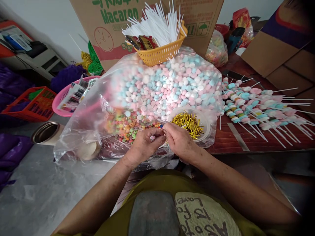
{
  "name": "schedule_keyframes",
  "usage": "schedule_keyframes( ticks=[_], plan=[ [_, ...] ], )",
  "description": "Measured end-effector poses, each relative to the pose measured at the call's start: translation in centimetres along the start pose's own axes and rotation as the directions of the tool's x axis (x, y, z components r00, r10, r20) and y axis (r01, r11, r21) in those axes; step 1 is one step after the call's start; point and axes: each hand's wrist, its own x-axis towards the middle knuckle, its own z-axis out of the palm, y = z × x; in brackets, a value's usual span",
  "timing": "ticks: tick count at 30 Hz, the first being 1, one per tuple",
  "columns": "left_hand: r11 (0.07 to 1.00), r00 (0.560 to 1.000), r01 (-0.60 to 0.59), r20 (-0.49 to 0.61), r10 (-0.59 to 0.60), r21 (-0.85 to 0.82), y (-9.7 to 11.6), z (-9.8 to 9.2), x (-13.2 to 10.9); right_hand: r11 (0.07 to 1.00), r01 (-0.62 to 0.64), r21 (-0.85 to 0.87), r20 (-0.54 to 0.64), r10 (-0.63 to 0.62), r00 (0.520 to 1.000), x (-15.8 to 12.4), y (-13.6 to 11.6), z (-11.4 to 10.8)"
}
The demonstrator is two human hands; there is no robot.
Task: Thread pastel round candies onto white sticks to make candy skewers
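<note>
My left hand [147, 144] and my right hand [181, 140] meet over the front of a clear plastic bag, fingertips pinched together. What they pinch is mostly hidden; a small printed bit shows at my left fingers and a tiny blue spot above them. Beside my right hand sits a clear bowl [208, 126] of gold twist ties [188, 125]. Colourful ring-shaped sweets [131, 127] lie just beyond my left hand. Pink, blue and white round sweets [157, 88] fill the large bag behind.
Sticks threaded with sweets [261, 105] are piled on the red-brown table [225, 142] at right. A yellow basket [161, 54] of white sticks [159, 26] stands before a cardboard box [105, 36]. At left are a pink basket [62, 111], an orange crate [36, 106] and a can [48, 132].
</note>
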Motion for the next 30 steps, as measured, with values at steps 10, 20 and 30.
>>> schedule_keyframes(
  ticks=[10,20,30],
  plan=[
    [0.420,0.739,-0.424,0.039,0.672,0.803,-2.2,2.1,0.9,0.925,-0.362,0.115,0.008,0.364,0.931,1.7,0.2,0.4],
    [0.981,0.959,0.060,-0.264,-0.108,-0.185,-0.6,2.5,1.4,0.984,0.042,0.174,-0.280,0.008,0.960,-0.4,-1.6,-3.3],
    [0.903,0.967,0.212,-0.052,-0.249,-0.374,-0.3,2.4,0.3,0.598,-0.566,0.568,0.476,0.322,0.818,-0.6,0.6,-2.3]
  ],
)
